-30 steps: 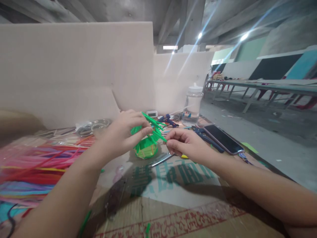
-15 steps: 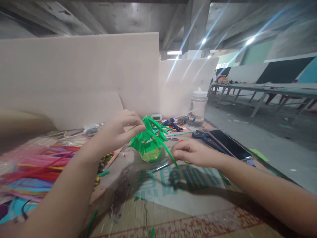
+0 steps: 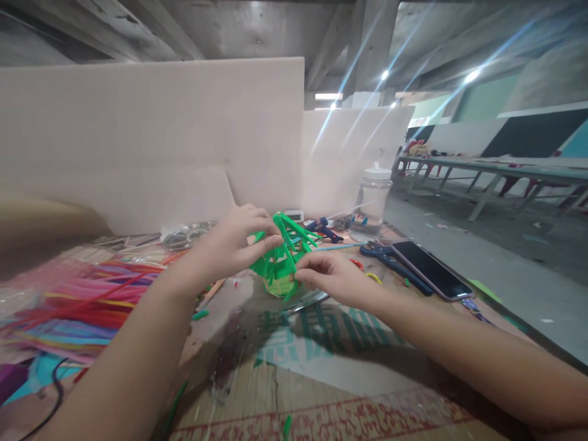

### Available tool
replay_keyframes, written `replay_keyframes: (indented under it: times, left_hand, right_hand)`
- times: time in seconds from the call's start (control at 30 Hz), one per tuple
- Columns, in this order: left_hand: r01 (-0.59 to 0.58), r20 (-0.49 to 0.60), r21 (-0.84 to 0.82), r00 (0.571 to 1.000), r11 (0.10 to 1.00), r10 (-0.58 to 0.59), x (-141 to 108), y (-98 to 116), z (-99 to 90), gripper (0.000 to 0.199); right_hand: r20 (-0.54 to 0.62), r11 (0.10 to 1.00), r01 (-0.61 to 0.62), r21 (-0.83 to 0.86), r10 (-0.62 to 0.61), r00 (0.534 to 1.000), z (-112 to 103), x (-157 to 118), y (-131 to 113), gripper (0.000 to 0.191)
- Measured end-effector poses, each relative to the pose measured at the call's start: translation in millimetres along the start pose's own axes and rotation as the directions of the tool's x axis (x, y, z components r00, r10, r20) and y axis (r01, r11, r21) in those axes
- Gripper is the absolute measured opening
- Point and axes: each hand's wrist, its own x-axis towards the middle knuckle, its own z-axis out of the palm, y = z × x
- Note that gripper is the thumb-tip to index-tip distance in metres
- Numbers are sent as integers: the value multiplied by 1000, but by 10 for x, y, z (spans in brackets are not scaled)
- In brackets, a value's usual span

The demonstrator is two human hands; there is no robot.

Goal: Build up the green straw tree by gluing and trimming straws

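Observation:
A small green model (image 3: 276,271), covered in fuzzy pipe cleaners over a pale green base, stands on the table in front of me. My left hand (image 3: 241,242) pinches the model's upper left side between thumb and fingers. My right hand (image 3: 328,275) is closed at its lower right, its thumb and fingertips on a hanging green pipe cleaner (image 3: 288,242). Beneath the right hand lies a pair of scissors (image 3: 309,301); the blades show, and the red and yellow handles peek out behind the hand.
Bundled coloured pipe cleaners (image 3: 101,294) spread at left. Behind the model lie a blue glue gun (image 3: 325,229) and a clear water bottle (image 3: 371,205). Dark blue pliers (image 3: 399,269) and a phone (image 3: 432,269) are at right. White boards (image 3: 151,141) stand along the back.
My right hand has moved left and slightly up to the model, bringing the loose pipe cleaner end in against its side. My left hand stays on the model. The view has shifted slightly.

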Motion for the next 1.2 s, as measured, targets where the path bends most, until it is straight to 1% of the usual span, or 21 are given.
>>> replay_keyframes:
  times: [0.07,0.23,0.4,0.47,0.53,0.6,0.67,0.73,0.8,0.87,1.0,1.2]
  left_hand:
    - [7,-9,5,1000,1000,-7,8,-28,15,27]
    - [-21,-10,32,1000,999,21,41,-55,61,26]
    - [-68,-21,223,997,972,74,64,-5,112,27]
    - [-68,-38,256,996,964,80,65,2,140,27]
    - [-14,-96,205,995,979,34,62,-17,173,24]
    - [91,-186,99,980,991,-71,55,-61,211,30]
    - [204,-231,-17,952,979,-203,49,-115,249,41]
    - [283,-198,-130,932,950,-305,45,-156,282,45]
    - [329,-136,-209,923,921,-361,46,-176,301,46]
    - [349,-97,-235,920,907,-379,50,-180,308,45]
    - [335,-60,-248,931,909,-360,62,-180,306,43]
    - [317,-71,-244,937,917,-343,69,-141,288,38]
  right_hand:
    - [44,994,-36,100,31,999,28,0,14,16]
    - [31,954,-88,288,82,996,100,-7,88,30]
    - [44,914,-177,365,174,984,203,3,198,36]
    - [28,894,-170,415,175,984,260,6,253,39]
    - [-18,874,-122,469,148,989,317,5,306,42]
    - [-67,858,-90,506,143,988,364,-2,345,44]
    - [-97,849,-92,520,165,981,401,-16,363,44]
    - [-127,844,-89,529,182,975,429,-34,361,42]
    - [-148,829,-70,554,181,972,449,-50,347,44]
    - [-151,806,-54,589,175,973,464,-58,335,45]
    - [-130,792,-69,607,185,974,482,-43,333,44]
    - [-150,791,-104,602,241,959,497,-27,294,39]
